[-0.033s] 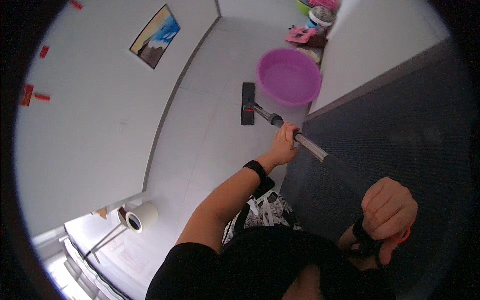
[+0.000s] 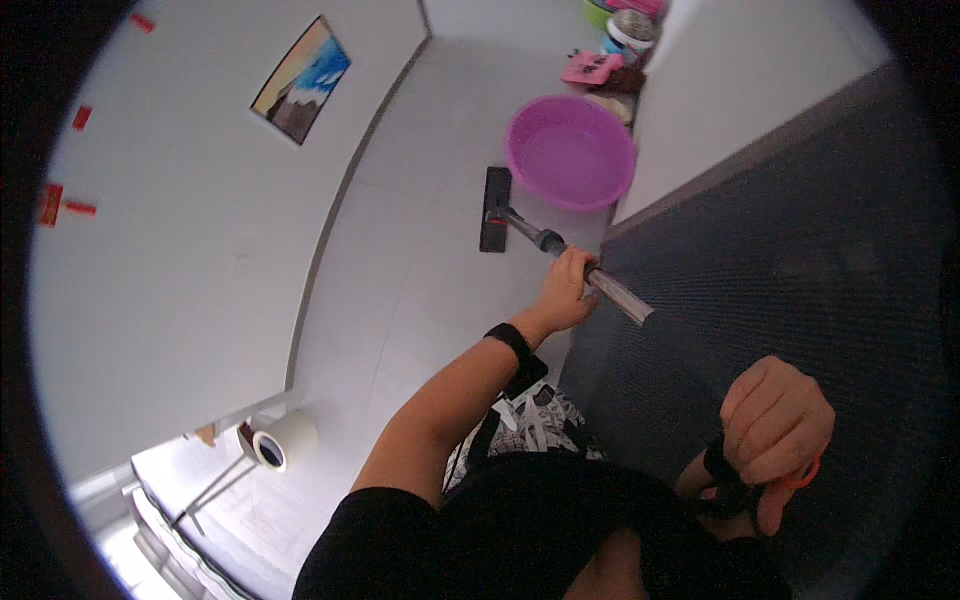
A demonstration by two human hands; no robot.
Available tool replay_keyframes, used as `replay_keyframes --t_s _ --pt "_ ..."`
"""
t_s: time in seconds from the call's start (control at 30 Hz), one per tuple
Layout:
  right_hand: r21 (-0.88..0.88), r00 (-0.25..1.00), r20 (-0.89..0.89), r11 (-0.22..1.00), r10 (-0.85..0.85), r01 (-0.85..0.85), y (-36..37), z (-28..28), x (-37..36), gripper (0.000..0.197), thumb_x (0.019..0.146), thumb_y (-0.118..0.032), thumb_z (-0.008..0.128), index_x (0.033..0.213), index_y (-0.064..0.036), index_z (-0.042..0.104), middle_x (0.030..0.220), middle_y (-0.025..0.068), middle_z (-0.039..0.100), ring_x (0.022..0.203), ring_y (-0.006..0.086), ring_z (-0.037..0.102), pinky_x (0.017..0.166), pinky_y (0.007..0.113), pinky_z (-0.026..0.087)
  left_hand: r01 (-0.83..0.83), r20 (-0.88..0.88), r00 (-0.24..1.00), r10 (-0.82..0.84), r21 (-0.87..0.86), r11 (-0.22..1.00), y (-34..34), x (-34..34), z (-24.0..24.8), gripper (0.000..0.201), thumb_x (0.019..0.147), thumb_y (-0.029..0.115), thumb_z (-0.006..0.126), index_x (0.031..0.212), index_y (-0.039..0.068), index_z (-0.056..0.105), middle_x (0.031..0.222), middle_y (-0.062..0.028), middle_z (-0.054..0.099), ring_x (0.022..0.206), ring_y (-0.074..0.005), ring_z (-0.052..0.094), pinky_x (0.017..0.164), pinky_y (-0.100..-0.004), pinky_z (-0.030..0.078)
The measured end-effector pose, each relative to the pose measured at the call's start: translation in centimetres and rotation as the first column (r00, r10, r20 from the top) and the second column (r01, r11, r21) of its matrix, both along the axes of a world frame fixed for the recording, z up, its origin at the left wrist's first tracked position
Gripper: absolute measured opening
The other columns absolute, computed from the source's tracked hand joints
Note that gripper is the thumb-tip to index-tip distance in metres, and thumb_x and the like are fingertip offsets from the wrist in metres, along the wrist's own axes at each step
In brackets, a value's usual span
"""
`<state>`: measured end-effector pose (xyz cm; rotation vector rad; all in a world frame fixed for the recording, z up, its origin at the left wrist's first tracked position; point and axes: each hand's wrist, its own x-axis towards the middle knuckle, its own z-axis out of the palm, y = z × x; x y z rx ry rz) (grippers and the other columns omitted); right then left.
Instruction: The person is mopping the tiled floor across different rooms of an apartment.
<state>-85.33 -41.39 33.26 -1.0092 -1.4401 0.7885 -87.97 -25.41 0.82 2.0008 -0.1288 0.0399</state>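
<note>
A flat mop (image 2: 622,298) slants across the view, its silver pole running from the lower right up to a dark rectangular head (image 2: 494,235) lying on the pale tiled floor. My left hand (image 2: 566,292) is wrapped around the pole just above a grey joint. Further up, my right hand (image 2: 778,418) is closed at the handle's top end, where an orange loop (image 2: 800,474) shows beside the thumb. The stretch of handle between my hands is dark and hard to tell from the dark ribbed surface behind it. A purple basin (image 2: 572,155) stands close to the right of the mop head.
Beyond the basin, a pink packet (image 2: 592,67) and several tubs lie along the right wall. A white wall (image 2: 190,270) with a painting (image 2: 303,82) borders the floor on the left. At lower left stands a cream cylindrical bin (image 2: 292,440). Dark ribbed surface (image 2: 780,270) covers the right side.
The view has shifted slightly, so the basin and wall sit a little further left. Both hands keep their grip, and the mop head stays beside the basin.
</note>
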Motion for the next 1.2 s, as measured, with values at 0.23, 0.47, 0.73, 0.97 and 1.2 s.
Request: replay_keyframes --t_s 0.23,0.47,0.73,0.97,1.2 --pt "0.117 0.999 -0.035 0.993 0.005 -0.001 -2.4 0.7 -3.0 0.024 0.080 -0.025 0.073 0.072 -0.0056 0.062 0.061 0.0040 0.056 0.053 0.0134 0.056 0.050 0.026 0.046 0.157 0.003 0.988 -0.157 0.018 0.988 -3.7 -0.3 -0.1 0.032 0.068 0.024 0.078 0.066 0.004 0.053 0.071 -0.0137 0.054 0.074 -0.0364 0.051 0.068 -0.0427 0.040" --pt "0.169 0.990 0.019 0.977 -0.138 0.133 -6.0 1.7 -5.6 0.025 0.080 -0.024 0.073 0.068 -0.0062 0.060 0.057 0.0045 0.056 0.051 0.0134 0.055 0.049 0.027 0.047 0.401 0.046 0.915 -0.400 -0.007 0.916 -7.6 -0.6 0.7 0.031 0.065 0.021 0.076 0.066 -0.001 0.055 0.069 -0.0199 0.055 0.071 -0.0400 0.054 0.065 -0.0448 0.042" --pt "0.328 0.841 0.057 0.805 -0.539 0.494 -8.6 -0.7 -10.0 0.034 0.081 -0.032 0.073 0.066 -0.0056 0.057 0.052 0.0028 0.056 0.042 0.0121 0.052 0.044 0.023 0.043 0.693 -0.076 0.720 -0.690 0.050 0.719 -10.3 0.4 0.1 0.022 0.057 0.018 0.070 0.073 0.004 0.066 0.078 -0.0188 0.065 0.074 -0.0377 0.062 0.064 -0.0437 0.048" --pt "0.365 0.596 0.069 0.576 -0.800 0.731 -8.6 -2.7 -13.5 0.041 0.084 -0.042 0.067 0.065 -0.0092 0.052 0.050 -0.0006 0.053 0.041 0.0108 0.051 0.042 0.022 0.038 0.483 -0.043 0.872 -0.487 -0.083 0.872 -11.4 -1.5 -1.2 0.024 0.059 0.012 0.071 0.078 0.005 0.059 0.076 -0.0157 0.059 0.079 -0.0376 0.056 0.069 -0.0424 0.045" --pt "0.378 0.013 -0.075 -0.017 -0.997 0.925 -5.7 -5.2 -16.6 0.049 0.085 -0.055 0.057 0.065 -0.0119 0.048 0.051 -0.0019 0.049 0.041 0.0106 0.045 0.044 0.026 0.031 0.101 0.068 0.994 -0.085 -0.278 0.955 -13.0 -1.8 -2.0 0.024 0.065 -0.005 0.063 0.084 0.003 0.051 0.077 -0.0152 0.050 0.080 -0.0371 0.052 0.068 -0.0420 0.043"
